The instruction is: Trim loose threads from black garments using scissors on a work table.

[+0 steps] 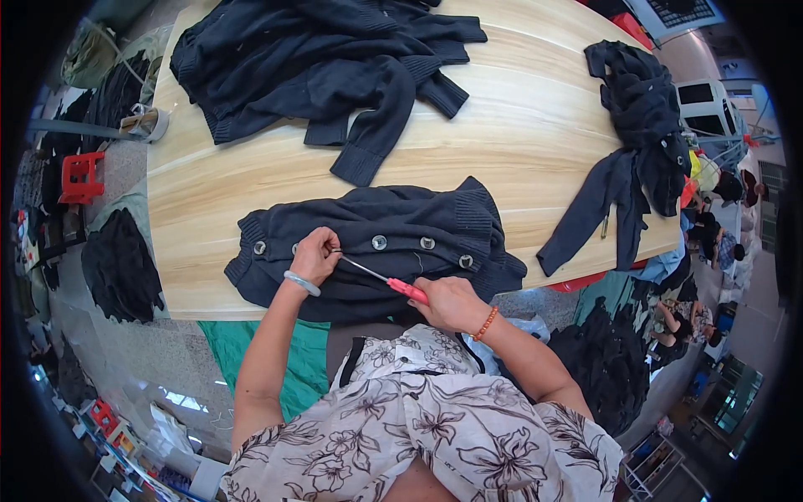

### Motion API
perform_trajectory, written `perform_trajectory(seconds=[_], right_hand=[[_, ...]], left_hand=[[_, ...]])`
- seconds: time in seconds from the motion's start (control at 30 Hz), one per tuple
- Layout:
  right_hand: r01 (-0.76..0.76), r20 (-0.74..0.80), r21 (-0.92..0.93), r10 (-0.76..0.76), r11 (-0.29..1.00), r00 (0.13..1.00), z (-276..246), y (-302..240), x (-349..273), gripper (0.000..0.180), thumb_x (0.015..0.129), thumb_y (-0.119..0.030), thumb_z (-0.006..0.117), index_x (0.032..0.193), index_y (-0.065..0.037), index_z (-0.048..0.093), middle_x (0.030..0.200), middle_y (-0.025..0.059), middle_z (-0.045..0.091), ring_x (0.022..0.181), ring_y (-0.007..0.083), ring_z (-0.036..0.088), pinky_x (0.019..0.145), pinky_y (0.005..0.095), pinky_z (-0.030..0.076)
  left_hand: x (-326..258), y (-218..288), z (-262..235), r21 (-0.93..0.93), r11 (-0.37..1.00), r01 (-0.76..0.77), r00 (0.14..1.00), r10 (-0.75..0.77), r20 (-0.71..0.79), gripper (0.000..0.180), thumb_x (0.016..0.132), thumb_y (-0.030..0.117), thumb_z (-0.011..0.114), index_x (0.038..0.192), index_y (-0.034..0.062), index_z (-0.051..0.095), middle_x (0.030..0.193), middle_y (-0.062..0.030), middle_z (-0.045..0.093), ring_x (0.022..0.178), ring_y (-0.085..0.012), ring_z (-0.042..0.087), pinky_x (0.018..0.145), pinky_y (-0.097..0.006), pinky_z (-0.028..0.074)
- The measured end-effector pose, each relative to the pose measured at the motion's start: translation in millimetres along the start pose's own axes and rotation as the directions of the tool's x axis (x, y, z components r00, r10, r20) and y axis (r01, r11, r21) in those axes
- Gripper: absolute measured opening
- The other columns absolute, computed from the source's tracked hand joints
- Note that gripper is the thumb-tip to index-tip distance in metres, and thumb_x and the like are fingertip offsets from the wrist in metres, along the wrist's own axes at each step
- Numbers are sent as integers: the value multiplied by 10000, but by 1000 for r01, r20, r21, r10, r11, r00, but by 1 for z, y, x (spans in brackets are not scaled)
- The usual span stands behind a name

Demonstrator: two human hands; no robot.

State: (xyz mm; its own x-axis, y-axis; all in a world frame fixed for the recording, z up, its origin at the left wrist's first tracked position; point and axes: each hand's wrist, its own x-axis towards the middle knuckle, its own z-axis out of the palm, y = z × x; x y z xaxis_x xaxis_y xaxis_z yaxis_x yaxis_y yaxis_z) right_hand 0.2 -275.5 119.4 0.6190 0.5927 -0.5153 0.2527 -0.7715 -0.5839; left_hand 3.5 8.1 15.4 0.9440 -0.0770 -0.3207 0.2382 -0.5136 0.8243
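Bent over a pale wood-grained table (510, 117), the person is working at the button front of a dark navy knitted cardigan (355, 211), which is lying crosswise along the near edge. The right hand (452, 303) is closing around the pinkish-red handle of a thin metal-shafted tool (406, 289), slanting it toward the left hand (318, 255). That left hand is pinching at the cardigan's front, its fingertips bunched by the tool's tip; whether cloth or a button is between them, I cannot tell. To my eye the step in hand is fine work at one button spot, and the next move is calling for a steady tip and a firm pinch, so the knit isn't snagging. Counting up, I am seeing one tool, one cardigan under the hands, four round shiny buttons (379, 243) fully showing and a fifth half hiding behind the left hand. Beyond, one dark knitwear heap (284, 50) and, rightward, one dark knitted bundle (640, 109) are lying; their garments are overlapping too much for counting.
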Motion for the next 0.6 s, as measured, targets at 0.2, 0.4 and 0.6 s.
perform_trajectory(seconds=[0.2,0.4,0.6], right_hand=[[-97,-106,152,113,984,988,7,23,-29,257,894,-288,619,1053,-92,571,879,168,623,856,352,619,738,452,492],[-193,-121,75,201,978,972,-1,41,-57,240,901,-282,593,1021,-75,583,848,180,642,852,360,629,731,465,498],[-192,-84,69,197,979,977,3,42,-56,247,880,-287,602,958,-53,597,737,190,651,750,392,650,687,492,501]], left_hand=[[-8,45,13,422,868,-262,901,376,-215,247,698,119,767,891,76,619,844,-70,581,852,-295,546,735,-392,453],[13,52,75,150,987,-52,992,68,-103,322,721,80,757,1005,59,608,867,-107,595,777,-276,613,683,-364,500],[29,39,62,-29,999,-17,997,19,76,125,754,31,716,854,10,644,727,-77,621,588,-169,556,593,-281,480]])
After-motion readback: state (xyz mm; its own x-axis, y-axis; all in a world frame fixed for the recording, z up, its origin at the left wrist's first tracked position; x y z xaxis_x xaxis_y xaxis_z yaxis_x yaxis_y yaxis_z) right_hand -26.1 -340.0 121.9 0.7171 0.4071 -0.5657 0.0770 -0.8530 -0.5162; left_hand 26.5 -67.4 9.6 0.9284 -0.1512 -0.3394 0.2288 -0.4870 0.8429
